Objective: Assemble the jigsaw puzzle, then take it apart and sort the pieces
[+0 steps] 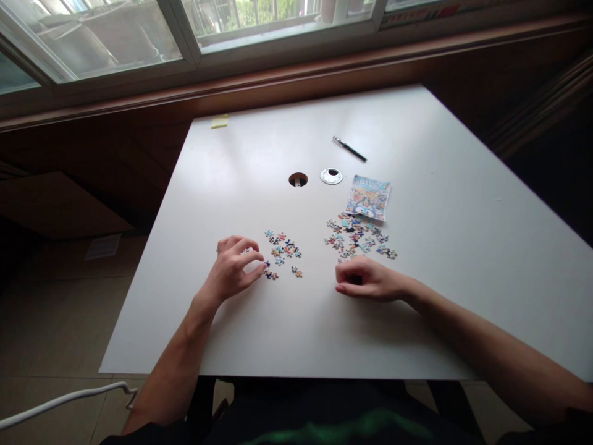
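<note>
My left hand [234,267] rests on the white table [445,204] with its fingers pinched on a small jigsaw piece at the edge of the left cluster of puzzle pieces [282,250]. To the right, my right hand [365,280] lies curled in a loose fist on the table, just below the bigger cluster of puzzle pieces [359,238]; what it holds, if anything, is hidden. A colourful puzzle bag [368,196] lies flat beyond that cluster.
A black pen [349,149] lies further back. A round cable hole [298,180] and its loose white cap [332,176] sit mid-table. Yellow sticky notes [219,122] are at the far left corner. A window runs behind; a white cable [65,400] hangs low left.
</note>
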`<action>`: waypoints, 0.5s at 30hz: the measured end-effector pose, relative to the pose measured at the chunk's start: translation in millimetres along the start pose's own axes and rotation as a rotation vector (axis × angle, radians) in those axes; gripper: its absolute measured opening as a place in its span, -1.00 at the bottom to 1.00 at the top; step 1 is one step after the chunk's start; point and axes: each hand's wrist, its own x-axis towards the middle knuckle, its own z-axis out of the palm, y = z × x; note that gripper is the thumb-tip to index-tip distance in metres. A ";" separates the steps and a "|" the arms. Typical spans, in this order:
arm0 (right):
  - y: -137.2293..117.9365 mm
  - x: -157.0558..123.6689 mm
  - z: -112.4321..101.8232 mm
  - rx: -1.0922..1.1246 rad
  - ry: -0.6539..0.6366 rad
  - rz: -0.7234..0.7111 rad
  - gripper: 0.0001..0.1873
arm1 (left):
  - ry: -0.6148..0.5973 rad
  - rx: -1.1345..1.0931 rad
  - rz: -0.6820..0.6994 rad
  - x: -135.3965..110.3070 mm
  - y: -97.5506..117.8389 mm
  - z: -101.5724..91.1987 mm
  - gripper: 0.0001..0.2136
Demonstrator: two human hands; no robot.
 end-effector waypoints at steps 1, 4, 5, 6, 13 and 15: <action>-0.4 0.1 0.1 0.000 0.002 0.000 -0.65 | -0.031 -0.012 0.035 0.6 3.0 0.8 -0.89; -1.9 0.4 0.1 -0.001 0.004 -0.001 -0.65 | -0.083 -0.018 0.066 1.6 6.8 0.7 -0.88; -2.3 0.5 -0.1 -0.001 0.004 -0.001 -0.65 | -0.097 -0.016 0.056 1.5 6.1 -0.5 -0.88; -2.4 0.5 -0.2 -0.001 0.004 -0.002 -0.65 | -0.110 -0.012 0.044 1.3 4.5 -2.3 -0.86; -0.9 0.4 -0.4 -0.012 0.005 0.004 -0.64 | -0.098 0.030 -0.052 -5.1 -17.4 -14.1 -0.92; -1.4 0.6 -0.3 -0.012 0.005 -0.004 -0.64 | -0.064 0.040 -0.068 -5.8 -19.0 -13.3 -0.84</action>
